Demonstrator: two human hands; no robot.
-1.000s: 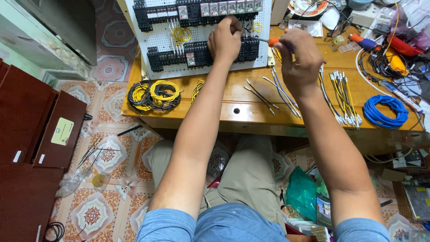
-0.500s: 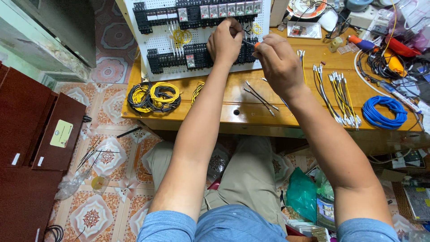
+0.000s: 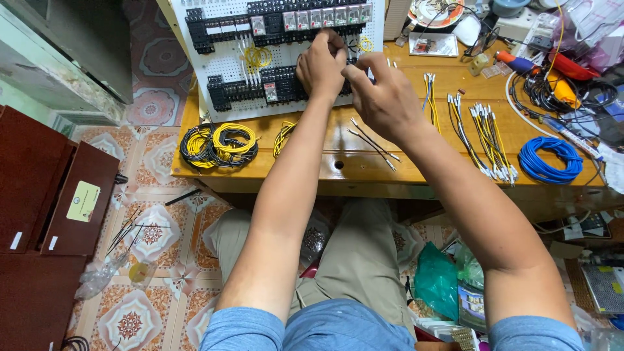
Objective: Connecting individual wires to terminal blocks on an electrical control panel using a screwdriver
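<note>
We have both hands up at the white perforated wiring panel [image 3: 286,62], which stands propped at the far edge of the wooden tabletop [image 3: 312,156] and carries rows of black terminal blocks [image 3: 250,91] with short yellow wires looped between them. Our left hand [image 3: 322,65] rests against the right end of the lower block row, fingers curled together onto something small we cannot make out. Our right hand [image 3: 383,97] hovers just beside it, fingers bunched as if pinching, though we cannot tell what, if anything, sits between them. Below the hands lie a few loose black and white wire lengths [image 3: 374,140]; to the left sit coils of yellow and black wire [image 3: 221,144], to the right a fan of cut wires with crimped ends [image 3: 484,136] and a blue wire coil [image 3: 549,159]. We judge the risk here to be a wire end slipping into the wrong terminal or dropping behind the panel, since the two hands crowd one spot and block our own view; a push could also tip the leaning panel. Compared with half a second ago, the right hand has drawn slightly back from the panel, while the left has stayed put.
</note>
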